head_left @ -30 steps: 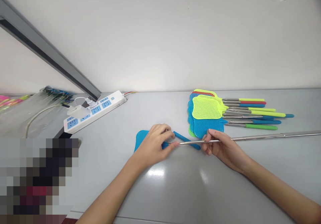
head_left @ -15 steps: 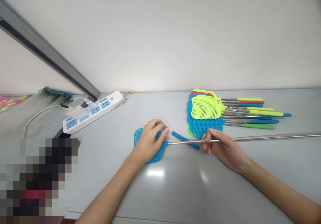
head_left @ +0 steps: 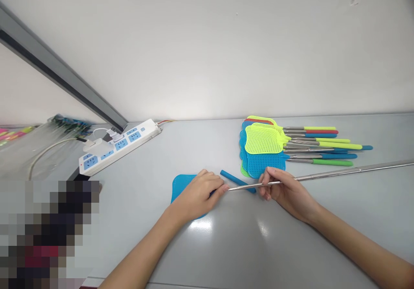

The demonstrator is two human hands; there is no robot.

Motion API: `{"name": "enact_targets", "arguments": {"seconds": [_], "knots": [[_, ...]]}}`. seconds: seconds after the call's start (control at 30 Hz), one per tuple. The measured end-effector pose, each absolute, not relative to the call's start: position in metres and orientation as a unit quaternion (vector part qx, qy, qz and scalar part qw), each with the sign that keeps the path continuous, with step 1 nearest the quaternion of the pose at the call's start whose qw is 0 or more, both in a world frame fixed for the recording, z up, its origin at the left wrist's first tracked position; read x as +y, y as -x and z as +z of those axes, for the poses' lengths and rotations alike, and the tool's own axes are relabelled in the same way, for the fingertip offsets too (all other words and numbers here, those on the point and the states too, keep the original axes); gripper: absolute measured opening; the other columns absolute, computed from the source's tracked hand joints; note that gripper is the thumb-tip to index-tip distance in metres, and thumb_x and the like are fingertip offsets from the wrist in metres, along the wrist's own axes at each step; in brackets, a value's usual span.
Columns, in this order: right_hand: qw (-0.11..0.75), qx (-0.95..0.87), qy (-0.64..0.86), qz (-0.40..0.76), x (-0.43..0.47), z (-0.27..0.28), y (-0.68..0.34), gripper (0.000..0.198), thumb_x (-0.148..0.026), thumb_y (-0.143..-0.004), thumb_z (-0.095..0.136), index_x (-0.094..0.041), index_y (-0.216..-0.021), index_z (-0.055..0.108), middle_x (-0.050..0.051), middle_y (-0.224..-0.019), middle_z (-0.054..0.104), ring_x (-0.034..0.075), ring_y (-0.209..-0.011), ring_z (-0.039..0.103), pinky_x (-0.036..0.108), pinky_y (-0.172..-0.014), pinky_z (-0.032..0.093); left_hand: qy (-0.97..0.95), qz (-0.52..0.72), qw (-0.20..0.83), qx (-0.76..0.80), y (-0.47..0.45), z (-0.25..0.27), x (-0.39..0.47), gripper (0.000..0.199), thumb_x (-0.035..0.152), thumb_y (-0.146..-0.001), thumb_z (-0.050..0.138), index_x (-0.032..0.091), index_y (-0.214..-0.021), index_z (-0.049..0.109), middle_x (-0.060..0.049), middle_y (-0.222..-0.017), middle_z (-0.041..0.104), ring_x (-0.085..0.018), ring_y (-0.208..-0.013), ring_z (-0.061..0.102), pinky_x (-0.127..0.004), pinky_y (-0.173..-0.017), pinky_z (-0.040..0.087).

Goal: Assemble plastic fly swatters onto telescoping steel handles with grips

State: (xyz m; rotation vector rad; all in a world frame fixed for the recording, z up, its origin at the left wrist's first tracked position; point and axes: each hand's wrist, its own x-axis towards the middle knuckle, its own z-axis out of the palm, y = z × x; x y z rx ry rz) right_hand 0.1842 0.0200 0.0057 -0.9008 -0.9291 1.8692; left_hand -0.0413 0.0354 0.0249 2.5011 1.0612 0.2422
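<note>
A fly swatter with a blue perforated head (head_left: pixel 183 186) and a long extended metal rod (head_left: pixel 336 174) lies across the table in front of me. My left hand (head_left: pixel 203 195) is closed around the neck where the head meets the rod, hiding part of the head. Farther along, my right hand (head_left: pixel 281 190) pinches the rod between thumb and fingers. The rod runs out of view on the right. Under it, between my hands, a loose blue tube (head_left: pixel 237 181) rests at a slant on the table.
Behind my right hand lies a pile of fly swatters (head_left: pixel 263 138) in yellow, blue, green and red, handles to the right. A white power strip (head_left: pixel 121 144) with plugs sits at the left, near a clear plastic bag (head_left: pixel 48 146). A wall (head_left: pixel 207 64) borders the table's back.
My left hand has slid right from the swatter's head to its neck and closed there. The rod's right end has tilted up. My right hand keeps its grip.
</note>
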Motion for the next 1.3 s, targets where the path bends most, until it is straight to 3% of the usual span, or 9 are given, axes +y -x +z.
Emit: {"name": "enact_targets", "arguments": {"seconds": [1.3], "knots": [[0.409, -0.351, 0.365, 0.759, 0.0221, 0.0023, -0.1851, 0.039, -0.030, -0.086, 0.031, -0.014, -0.062, 0.057, 0.007, -0.062, 0.057, 0.013, -0.054, 0.047, 0.028, -0.055, 0.034, -0.896, 0.077, 0.218, 0.378, 0.0397, 0.0242, 0.0364, 0.031, 0.028, -0.088, 0.025, 0.017, -0.062, 0.036, 0.003, -0.059, 0.041, -0.010, -0.061, 0.039, -0.027, -0.065, 0.031]]}}
